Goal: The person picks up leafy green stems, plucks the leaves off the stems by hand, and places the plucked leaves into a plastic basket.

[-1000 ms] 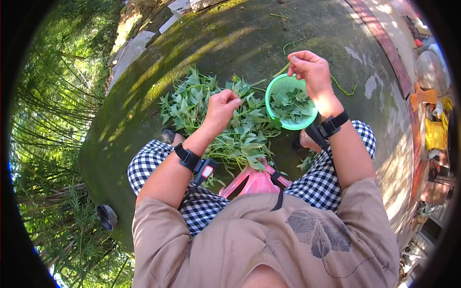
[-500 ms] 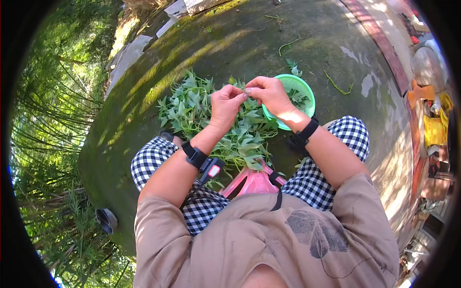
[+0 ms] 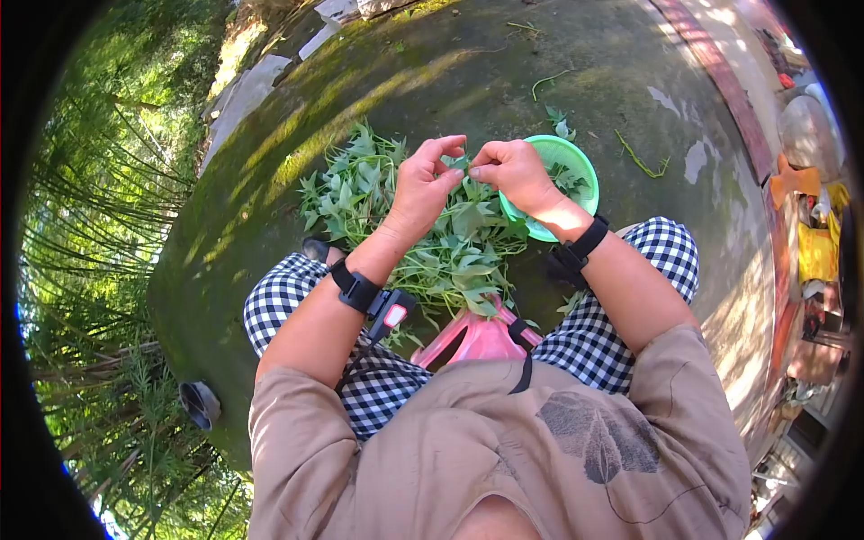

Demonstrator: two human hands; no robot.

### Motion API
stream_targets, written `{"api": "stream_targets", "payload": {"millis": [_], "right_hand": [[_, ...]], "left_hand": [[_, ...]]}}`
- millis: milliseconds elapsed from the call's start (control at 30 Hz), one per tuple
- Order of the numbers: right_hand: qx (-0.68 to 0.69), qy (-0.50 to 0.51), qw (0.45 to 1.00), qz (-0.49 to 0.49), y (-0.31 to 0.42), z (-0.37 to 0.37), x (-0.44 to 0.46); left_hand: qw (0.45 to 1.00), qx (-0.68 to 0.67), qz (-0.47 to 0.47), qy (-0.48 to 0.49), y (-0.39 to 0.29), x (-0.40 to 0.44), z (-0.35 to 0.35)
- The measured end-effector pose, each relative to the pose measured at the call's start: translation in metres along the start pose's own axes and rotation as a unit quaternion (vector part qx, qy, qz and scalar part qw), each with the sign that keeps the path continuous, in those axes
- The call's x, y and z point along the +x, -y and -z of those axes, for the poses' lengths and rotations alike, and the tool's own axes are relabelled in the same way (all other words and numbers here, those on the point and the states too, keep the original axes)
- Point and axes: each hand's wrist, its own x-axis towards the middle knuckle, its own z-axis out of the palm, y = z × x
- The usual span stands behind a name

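Note:
A heap of leafy green stems (image 3: pixel 463 256) lies on the ground between my legs. Above its upper part my left hand (image 3: pixel 426 184) is closed at thumb and lower fingers, its index finger stretched out. What it pinches is too small to name. Close to its right, fingertips nearly meeting, my right hand (image 3: pixel 515 174) is closed in a pinch, also on something I cannot make out. A green basket (image 3: pixel 587 166) with loose leaves inside stands beside the heap, partly hidden behind my right hand and wrist.
A pink plastic bag (image 3: pixel 481 340) lies in front of my waist. Loose stems (image 3: pixel 641 157) and a leafy sprig (image 3: pixel 560 122) are on the ground beyond the basket. A dark pot-like object (image 3: pixel 199 405) is at the left; yellow bags (image 3: pixel 816 252) and clutter line the right edge.
My right hand has come from above the basket to my left hand; the long stem it held is no longer visible. A leafy sprig now lies beyond the basket. Since half a second ago, my fingertips parted slightly.

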Motion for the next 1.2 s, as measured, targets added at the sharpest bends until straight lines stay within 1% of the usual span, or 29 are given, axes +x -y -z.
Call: {"api": "stream_targets", "payload": {"millis": [100,133,200,300,333,400,433,567,667,733,800,833,867,900,933,967,1000,1033,1100,1133,1200], "right_hand": [[0.029,-0.001,1.000,0.007,-0.003,-0.005,0.000],[0.060,0.004,0.998,-0.015,-0.001,-0.005,-0.001],[0.122,0.014,0.991,-0.059,0.004,-0.005,-0.002],[0.177,0.039,0.980,-0.079,0.006,-0.002,-0.004],[0.189,0.025,0.977,-0.089,0.007,-0.001,-0.004],[0.213,-0.003,0.971,-0.108,0.011,0.004,-0.003],[0.202,-0.024,0.973,-0.108,0.020,0.010,-0.004],[0.195,-0.089,0.974,-0.073,0.018,0.037,0.003],[0.186,-0.136,0.971,-0.058,0.012,0.057,0.003],[0.155,-0.163,0.973,-0.057,0.007,0.072,0.000],[0.110,-0.192,0.973,-0.063,-0.004,0.083,-0.003],[0.068,-0.207,0.974,-0.066,-0.017,0.091,-0.004],[0.026,-0.221,0.972,-0.068,-0.031,0.099,-0.004],[-0.105,-0.243,0.961,-0.083,-0.045,0.106,-0.006],[-0.213,-0.229,0.942,-0.120,-0.048,0.112,-0.010],[-0.259,-0.210,0.928,-0.166,-0.051,0.116,-0.013],[-0.304,-0.191,0.910,-0.210,-0.053,0.117,-0.016],[-0.332,-0.210,0.900,-0.189,-0.059,0.115,-0.019],[-0.388,-0.249,0.876,-0.145,-0.069,0.109,-0.027],[-0.364,-0.214,0.892,-0.163,-0.062,0.107,-0.028],[-0.313,-0.142,0.918,-0.198,-0.046,0.101,-0.025]], "left_hand": [[0.999,0.002,0.044,0.009,0.003,-0.004,-0.003],[0.998,0.008,0.060,0.012,0.003,-0.005,-0.003],[0.998,0.012,0.060,0.002,0.006,-0.004,-0.002],[0.997,0.036,0.061,-0.005,0.011,-0.008,-0.001],[0.997,0.047,0.062,-0.005,0.012,-0.009,-0.001],[0.995,0.101,0.015,-0.003,0.020,-0.011,0.000],[0.992,0.128,-0.009,-0.003,0.023,-0.011,0.002],[0.988,0.146,0.030,-0.040,0.038,-0.011,0.016],[0.981,0.150,0.077,-0.101,0.068,-0.007,0.046],[0.970,0.173,0.082,-0.151,0.093,-0.007,0.078],[0.925,0.278,0.138,-0.218,0.109,-0.010,0.109],[0.884,0.401,0.108,-0.214,0.110,-0.017,0.119],[0.838,0.486,0.125,-0.214,0.114,-0.025,0.124],[0.785,0.565,0.141,-0.211,0.122,-0.033,0.129],[0.769,0.584,0.210,-0.154,0.112,-0.037,0.130],[0.746,0.601,0.273,-0.090,0.102,-0.041,0.130],[0.762,0.561,0.316,-0.066,0.119,-0.043,0.138],[0.776,0.519,0.356,-0.042,0.150,-0.044,0.151],[0.813,0.451,0.368,0.000,0.164,-0.051,0.142],[0.829,0.414,0.376,0.020,0.159,-0.053,0.133],[0.862,0.312,0.387,0.099,0.144,-0.059,0.105]]}}
